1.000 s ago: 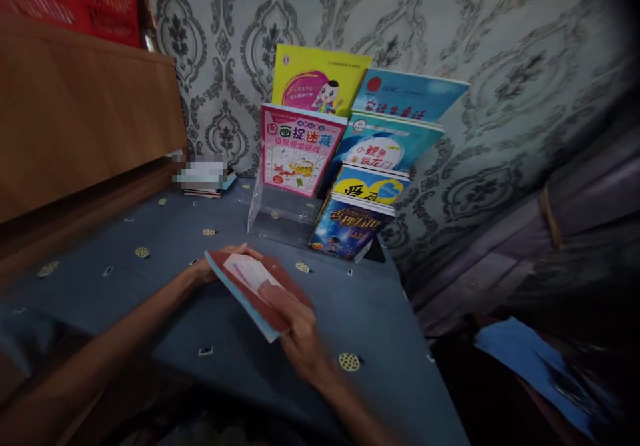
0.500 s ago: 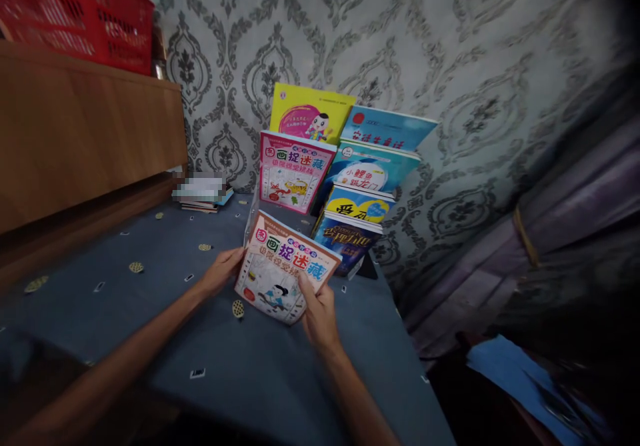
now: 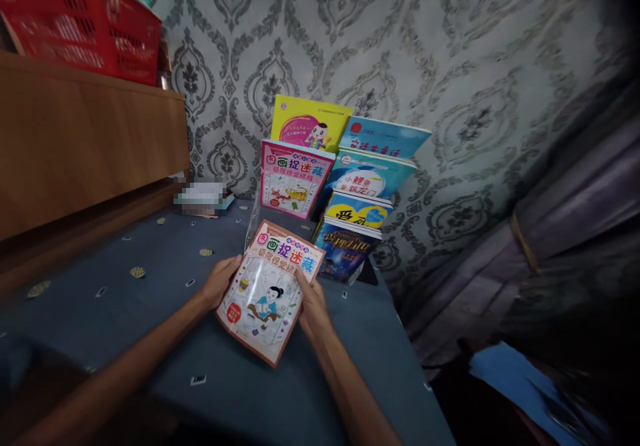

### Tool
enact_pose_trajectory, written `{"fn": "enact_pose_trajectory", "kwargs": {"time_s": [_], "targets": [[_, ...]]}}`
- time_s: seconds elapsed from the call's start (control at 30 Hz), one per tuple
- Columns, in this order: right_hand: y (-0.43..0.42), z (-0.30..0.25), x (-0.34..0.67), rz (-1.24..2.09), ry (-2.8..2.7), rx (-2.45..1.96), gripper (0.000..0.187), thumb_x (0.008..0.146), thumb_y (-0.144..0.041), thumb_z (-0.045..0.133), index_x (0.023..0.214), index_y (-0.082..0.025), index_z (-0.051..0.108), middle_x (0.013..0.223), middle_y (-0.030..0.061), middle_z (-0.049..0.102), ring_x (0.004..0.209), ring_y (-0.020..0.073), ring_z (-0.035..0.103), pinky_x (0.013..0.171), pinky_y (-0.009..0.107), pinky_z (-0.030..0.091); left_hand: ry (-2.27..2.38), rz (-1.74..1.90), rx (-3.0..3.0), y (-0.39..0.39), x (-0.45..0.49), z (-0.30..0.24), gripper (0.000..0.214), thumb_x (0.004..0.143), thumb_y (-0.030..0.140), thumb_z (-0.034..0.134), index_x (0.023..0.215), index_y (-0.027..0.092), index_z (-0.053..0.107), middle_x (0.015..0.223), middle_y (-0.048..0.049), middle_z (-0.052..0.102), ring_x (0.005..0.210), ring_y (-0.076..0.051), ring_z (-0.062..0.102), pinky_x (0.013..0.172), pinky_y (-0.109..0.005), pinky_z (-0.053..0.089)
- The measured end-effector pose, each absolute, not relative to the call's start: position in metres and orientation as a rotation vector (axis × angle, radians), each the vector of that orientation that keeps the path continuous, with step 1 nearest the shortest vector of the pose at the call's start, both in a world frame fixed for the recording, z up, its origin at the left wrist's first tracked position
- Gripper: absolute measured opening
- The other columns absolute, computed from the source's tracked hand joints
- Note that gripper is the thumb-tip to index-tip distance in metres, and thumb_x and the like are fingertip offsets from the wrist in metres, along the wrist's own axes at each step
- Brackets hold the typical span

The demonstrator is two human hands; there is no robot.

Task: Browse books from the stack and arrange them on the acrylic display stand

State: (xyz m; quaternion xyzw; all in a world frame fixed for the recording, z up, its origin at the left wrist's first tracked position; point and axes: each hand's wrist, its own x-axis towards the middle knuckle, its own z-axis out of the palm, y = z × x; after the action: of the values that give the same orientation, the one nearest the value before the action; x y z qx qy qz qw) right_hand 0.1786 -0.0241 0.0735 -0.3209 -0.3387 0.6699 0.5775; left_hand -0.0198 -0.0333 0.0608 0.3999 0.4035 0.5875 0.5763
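A picture book with an orange-brown border (image 3: 267, 299) is held between my two hands, its cover facing up toward me and tilted. My left hand (image 3: 220, 283) grips its left edge, the fingers partly hidden behind it. On the opposite edge, my right hand (image 3: 314, 303) is closed with the thumb lying on the cover. Just behind stands a pink picture book (image 3: 295, 179) with a similar cover, in front of a yellow book (image 3: 313, 123). To the right, a dark blue book (image 3: 345, 253), a yellow-and-blue book (image 3: 360, 211) and teal books (image 3: 370, 174) lean in a stepped row.
The books stand on a table with a dark blue patterned cloth (image 3: 160, 313). A small stack of books (image 3: 203, 199) lies at the back left, beside a wooden cabinet (image 3: 95, 146) carrying a red basket (image 3: 85, 26). A tied curtain (image 3: 480, 273) hangs at right.
The orange-bordered book has come slightly down and toward me and tilted flatter, so more of its cover shows. Both hands keep hold of it. The view has shifted slightly.
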Motion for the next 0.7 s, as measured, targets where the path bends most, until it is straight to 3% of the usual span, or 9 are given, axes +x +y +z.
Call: {"fn": "enact_pose_trajectory", "kwargs": {"time_s": [0.23, 0.43, 0.57, 0.7], "targets": [[-0.012, 0.037, 0.191, 1.554, -0.77, -0.903, 0.047, 0.069, -0.052, 0.082, 0.098, -0.017, 0.069, 0.093, 0.0097, 0.08, 0.092, 0.0322, 0.076, 0.086, 0.048, 0.061, 1.055, 1.272, 1.041, -0.032, -0.023, 0.051, 0.046, 0.067, 0.056, 0.077, 0.086, 0.018, 0.058, 0.066, 0.005, 0.063, 0.055, -0.011, 0.056, 0.053, -0.021, 0.044], [-0.005, 0.011, 0.195, 1.342, -0.964, -0.951, 0.05, 0.07, -0.048, 0.08, 0.108, -0.02, 0.063, 0.101, 0.0056, 0.078, 0.094, 0.027, 0.074, 0.089, 0.044, 0.058, 1.23, 1.148, 1.231, -0.025, -0.035, 0.033, 0.04, 0.073, 0.056, 0.067, 0.077, 0.02, 0.05, 0.058, 0.007, 0.054, 0.051, -0.01, 0.05, 0.048, -0.02, 0.036], [0.002, 0.004, 0.196, 1.206, -1.165, -1.023, 0.043, 0.076, -0.048, 0.072, 0.107, -0.019, 0.064, 0.101, 0.0062, 0.077, 0.093, 0.0258, 0.071, 0.087, 0.041, 0.057, 1.376, 1.177, 1.484, -0.019, -0.04, 0.022, 0.027, 0.08, 0.048, 0.058, 0.079, 0.021, 0.055, 0.061, 0.0042, 0.057, 0.056, -0.013, 0.051, 0.053, -0.023, 0.037], [0.012, 0.0, 0.201, 0.979, -1.44, -1.151, 0.036, 0.079, -0.042, 0.064, 0.105, -0.018, 0.065, 0.099, 0.0088, 0.076, 0.09, 0.0274, 0.069, 0.088, 0.044, 0.055, 1.602, 1.205, 1.812, -0.017, -0.042, 0.024, 0.013, 0.085, 0.031, 0.05, 0.086, 0.022, 0.059, 0.08, -0.0014, 0.064, 0.076, -0.019, 0.058, 0.073, -0.03, 0.045]]}}
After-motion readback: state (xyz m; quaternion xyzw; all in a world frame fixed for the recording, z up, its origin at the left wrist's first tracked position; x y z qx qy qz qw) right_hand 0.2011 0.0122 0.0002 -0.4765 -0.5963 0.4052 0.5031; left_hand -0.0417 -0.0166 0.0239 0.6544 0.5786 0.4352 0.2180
